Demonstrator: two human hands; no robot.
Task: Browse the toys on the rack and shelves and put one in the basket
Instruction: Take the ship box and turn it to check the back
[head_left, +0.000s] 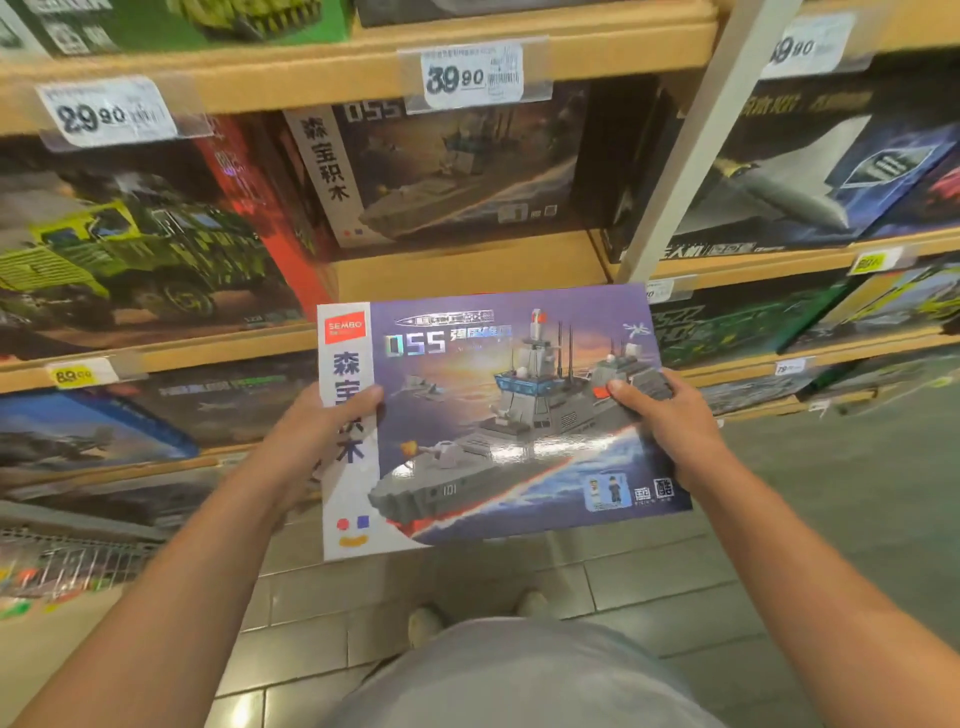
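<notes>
Shelves (467, 270) stocked with boxed sets. Warship box (498, 415) held off shelf, face-up, long axis left-right. Left hand (306, 441) grasping left edge, right hand (670, 415) grasping right edge. Basket not seen; direction unknown.

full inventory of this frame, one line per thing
055 warship block set box: 1, purple with white strip, held in front of the shelves
matching 055 box: 1, dark, middle shelf
green truck box: 1, green, left shelf
grey aircraft box: 1, dark blue, right shelf
price tags: several, white or yellow, on shelf edges
wooden shelves: several tiers, tan
tiled floor: grey
left hand: grips box's left edge
right hand: grips box's right edge
</notes>
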